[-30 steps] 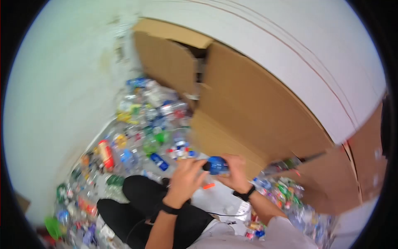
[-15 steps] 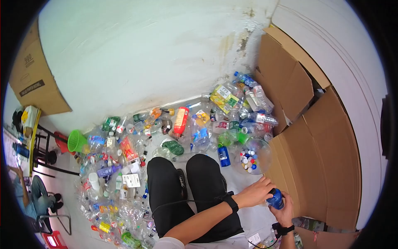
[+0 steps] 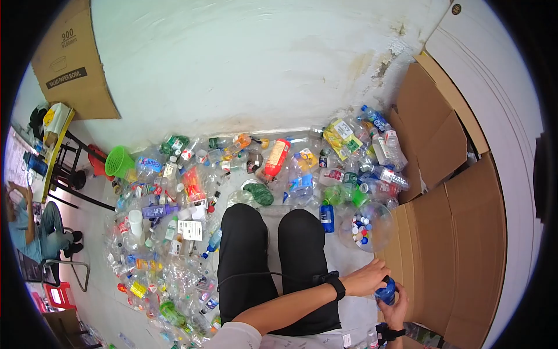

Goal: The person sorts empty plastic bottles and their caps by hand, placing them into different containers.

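A blue plastic bottle is held at the lower right, beside my knees. My right hand is wrapped round its body from below. At its upper end, my left hand has its fingers closed on the bottle's neck; whether a cap is under the fingertips is hidden. Just above my hands stands a clear round tub with several bottle caps in it, white, blue and red. Another blue bottle is on the floor left of the tub.
Loose plastic bottles spread over the floor on the left and along the wall. Cardboard sheets stand on the right. A green basket sits near a table at far left, where another person is seated.
My view has turned, so the room and floor items shift right. My hands stay together on the blue bottle, which now looks slightly lower and more tilted.
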Motion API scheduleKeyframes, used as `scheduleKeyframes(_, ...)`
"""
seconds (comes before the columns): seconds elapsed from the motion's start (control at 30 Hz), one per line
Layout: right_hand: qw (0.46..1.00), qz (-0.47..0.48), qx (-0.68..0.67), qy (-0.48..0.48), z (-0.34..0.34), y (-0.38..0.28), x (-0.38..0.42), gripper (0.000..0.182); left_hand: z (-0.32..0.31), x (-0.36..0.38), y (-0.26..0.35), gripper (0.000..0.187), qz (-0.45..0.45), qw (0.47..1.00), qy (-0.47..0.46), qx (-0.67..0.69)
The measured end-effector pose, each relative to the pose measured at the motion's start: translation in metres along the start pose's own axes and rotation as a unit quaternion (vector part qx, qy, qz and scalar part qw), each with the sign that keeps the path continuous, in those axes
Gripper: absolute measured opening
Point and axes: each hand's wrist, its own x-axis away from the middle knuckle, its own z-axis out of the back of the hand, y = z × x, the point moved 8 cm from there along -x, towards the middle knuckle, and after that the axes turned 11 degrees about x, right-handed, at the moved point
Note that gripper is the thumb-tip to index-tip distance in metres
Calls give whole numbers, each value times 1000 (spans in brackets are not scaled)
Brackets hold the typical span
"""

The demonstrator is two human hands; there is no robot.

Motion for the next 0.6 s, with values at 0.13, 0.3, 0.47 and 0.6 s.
scheduleKeyframes(0.13, 1000, -8, -7, -6, -3, 2, 0, 66, 2, 1, -2, 33, 16, 1000, 5, 11)
scheduleKeyframes(0.3, 1000, -3, 6, -14, -2, -2, -1, 69, -1, 2, -9, 31, 28, 999, 18, 16)
scheduleKeyframes(0.47, 999, 42, 15, 26, -4, -5, -4, 64, -1, -4, -22, 27, 47, 998, 32, -22)
scheduleKeyframes(0.6, 998, 19, 55, 18, 4, -25, -8, 64, 10, -3, -32, 33, 106, 989, 103, 6)
